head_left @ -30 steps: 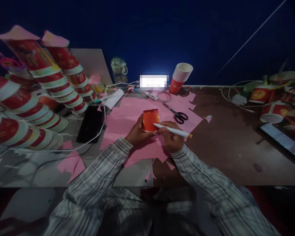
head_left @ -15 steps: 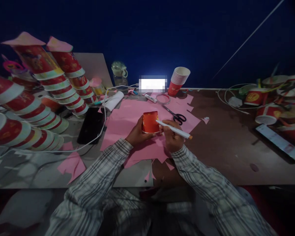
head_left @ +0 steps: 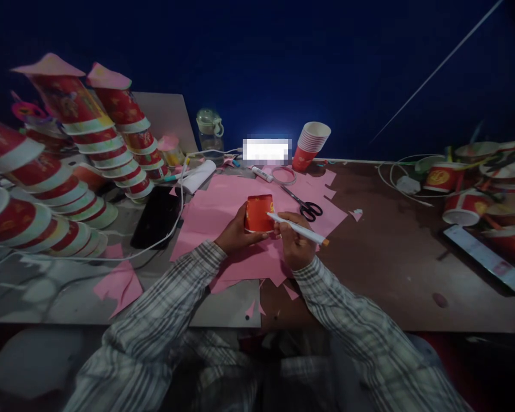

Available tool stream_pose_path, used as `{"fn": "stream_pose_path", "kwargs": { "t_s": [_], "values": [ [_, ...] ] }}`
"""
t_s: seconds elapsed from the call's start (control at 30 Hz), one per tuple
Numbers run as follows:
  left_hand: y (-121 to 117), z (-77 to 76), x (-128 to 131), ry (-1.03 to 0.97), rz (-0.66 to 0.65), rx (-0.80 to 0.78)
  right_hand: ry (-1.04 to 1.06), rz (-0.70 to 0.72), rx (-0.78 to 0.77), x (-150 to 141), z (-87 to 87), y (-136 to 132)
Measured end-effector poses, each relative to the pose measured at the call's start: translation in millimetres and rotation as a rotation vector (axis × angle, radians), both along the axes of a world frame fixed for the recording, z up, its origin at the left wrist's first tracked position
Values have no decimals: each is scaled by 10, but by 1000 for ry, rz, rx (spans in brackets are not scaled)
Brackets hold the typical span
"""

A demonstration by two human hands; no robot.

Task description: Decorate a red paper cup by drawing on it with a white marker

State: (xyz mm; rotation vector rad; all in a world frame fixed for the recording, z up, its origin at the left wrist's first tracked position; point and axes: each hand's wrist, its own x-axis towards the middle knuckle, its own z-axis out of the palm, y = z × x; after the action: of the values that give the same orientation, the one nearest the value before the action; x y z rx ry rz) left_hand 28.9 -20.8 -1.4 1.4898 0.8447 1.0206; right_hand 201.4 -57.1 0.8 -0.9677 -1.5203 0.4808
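Observation:
A red paper cup (head_left: pixel 258 212) stands upside down on the pink paper sheets (head_left: pixel 214 209) in the middle of the table. My left hand (head_left: pixel 235 233) is wrapped round the cup's left side and holds it. My right hand (head_left: pixel 295 245) grips a white marker pen (head_left: pixel 299 229) with an orange end. The pen's tip touches the cup's right side, near its base.
Black scissors (head_left: pixel 305 206), a tape ring (head_left: pixel 283 174) and a stack of red cups (head_left: pixel 311 142) lie behind the paper. Leaning stacks of red-and-white cups (head_left: pixel 90 137) fill the left. A black phone (head_left: pixel 157 216) with a white cable is beside them. More cups (head_left: pixel 463 207) crowd the right edge.
The pen's tip has slid a little along the cup's right side. Both hands and the cup stay in the same place; the view has shifted slightly.

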Motion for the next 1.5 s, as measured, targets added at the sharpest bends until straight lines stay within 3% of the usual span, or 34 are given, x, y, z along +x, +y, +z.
{"fn": "stream_pose_path", "kwargs": {
  "t_s": [0.2, 0.67, 0.9, 1.5],
  "values": [
    [-7, 31, 5, 0, 3, -6, 56, -25, 58, -16, 40, 16],
    [-15, 29, 10, -1, 6, -5, 14, -56, 37, -19, 71, 18],
    [-5, -9, -1, 29, 28, -1, 3, -27, 3, -13, 21, 23],
    [-5, -7, 6, 43, 47, 7, -61, 20, 34, -28, 95, -25]
  ]
}}
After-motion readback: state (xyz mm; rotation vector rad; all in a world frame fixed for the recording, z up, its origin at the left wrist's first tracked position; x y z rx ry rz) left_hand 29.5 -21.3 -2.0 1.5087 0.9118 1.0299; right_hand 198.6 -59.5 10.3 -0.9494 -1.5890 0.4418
